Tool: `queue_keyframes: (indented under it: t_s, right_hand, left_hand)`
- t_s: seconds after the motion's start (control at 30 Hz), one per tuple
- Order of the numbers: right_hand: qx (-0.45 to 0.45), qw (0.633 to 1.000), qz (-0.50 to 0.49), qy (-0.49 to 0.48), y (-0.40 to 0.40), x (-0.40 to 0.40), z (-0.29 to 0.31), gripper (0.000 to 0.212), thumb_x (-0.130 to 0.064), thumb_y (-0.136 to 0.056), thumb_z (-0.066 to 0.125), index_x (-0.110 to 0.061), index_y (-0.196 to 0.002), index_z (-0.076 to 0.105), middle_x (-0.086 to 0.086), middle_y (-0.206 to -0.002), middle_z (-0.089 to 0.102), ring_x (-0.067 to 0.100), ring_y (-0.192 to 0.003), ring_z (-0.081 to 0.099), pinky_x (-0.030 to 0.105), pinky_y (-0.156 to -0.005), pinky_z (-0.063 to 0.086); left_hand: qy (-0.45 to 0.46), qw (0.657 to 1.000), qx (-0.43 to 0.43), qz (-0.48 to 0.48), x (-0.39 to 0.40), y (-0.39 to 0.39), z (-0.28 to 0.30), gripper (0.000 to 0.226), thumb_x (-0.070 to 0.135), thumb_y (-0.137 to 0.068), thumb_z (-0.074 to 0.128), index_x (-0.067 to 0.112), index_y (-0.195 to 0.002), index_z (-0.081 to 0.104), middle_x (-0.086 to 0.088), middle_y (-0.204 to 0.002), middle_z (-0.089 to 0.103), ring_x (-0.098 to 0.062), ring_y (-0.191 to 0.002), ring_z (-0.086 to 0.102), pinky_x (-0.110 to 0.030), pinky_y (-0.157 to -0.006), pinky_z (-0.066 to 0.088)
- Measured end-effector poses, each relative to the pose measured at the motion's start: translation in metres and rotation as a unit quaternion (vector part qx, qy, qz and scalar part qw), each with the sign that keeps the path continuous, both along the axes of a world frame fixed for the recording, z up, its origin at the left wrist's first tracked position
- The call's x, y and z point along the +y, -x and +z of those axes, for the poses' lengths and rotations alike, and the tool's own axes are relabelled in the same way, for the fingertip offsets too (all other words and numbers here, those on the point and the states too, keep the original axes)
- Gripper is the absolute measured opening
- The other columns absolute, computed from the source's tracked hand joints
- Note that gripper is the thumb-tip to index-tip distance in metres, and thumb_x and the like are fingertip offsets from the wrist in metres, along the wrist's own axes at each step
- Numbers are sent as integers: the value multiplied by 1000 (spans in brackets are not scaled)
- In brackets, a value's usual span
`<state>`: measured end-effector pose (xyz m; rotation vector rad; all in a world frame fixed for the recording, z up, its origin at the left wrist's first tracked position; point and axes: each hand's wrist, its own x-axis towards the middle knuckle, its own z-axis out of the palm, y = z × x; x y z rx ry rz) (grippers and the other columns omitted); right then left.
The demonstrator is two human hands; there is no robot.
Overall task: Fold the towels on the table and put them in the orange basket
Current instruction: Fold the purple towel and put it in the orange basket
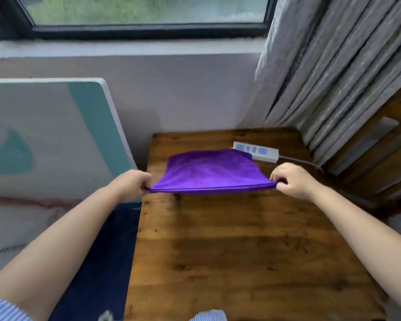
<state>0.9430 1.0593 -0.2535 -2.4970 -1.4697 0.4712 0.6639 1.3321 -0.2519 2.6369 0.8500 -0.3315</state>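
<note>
A purple towel (210, 171) is stretched out over the far half of the wooden table (241, 251). Its near edge is lifted off the wood and pulled taut, and its far edge lies on the table. My left hand (131, 184) pinches the near left corner of the towel. My right hand (292, 179) pinches the near right corner. No orange basket is in view.
A white power strip (256, 151) with a grey cable lies at the table's far right, just behind the towel. A wooden chair (380, 158) stands to the right under grey curtains (333, 77). A white and teal board (51, 135) leans against the wall at left.
</note>
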Motion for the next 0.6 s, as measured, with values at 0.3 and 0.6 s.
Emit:
queue_keyframes:
  t_s: [0.3, 0.6]
  right_hand:
    - [277, 885, -38, 372, 69, -51, -74, 33, 6, -78, 49, -15, -53, 48, -2, -53, 44, 11, -57, 40, 19, -51, 34]
    - [345, 850, -67, 392, 75, -67, -86, 30, 4, -84, 48, -13, -60, 49, 2, -66, 48, 10, -65, 48, 19, -59, 41]
  left_hand:
    - [181, 916, 353, -54, -70, 42, -61, 14, 8, -82, 64, 17, -76, 56, 8, -75, 50, -11, -79, 49, -17, -67, 44]
    - [307, 864, 397, 48, -86, 64, -92, 27, -2, -87, 53, 18, -70, 46, 1, -87, 55, -12, -89, 53, -19, -73, 49]
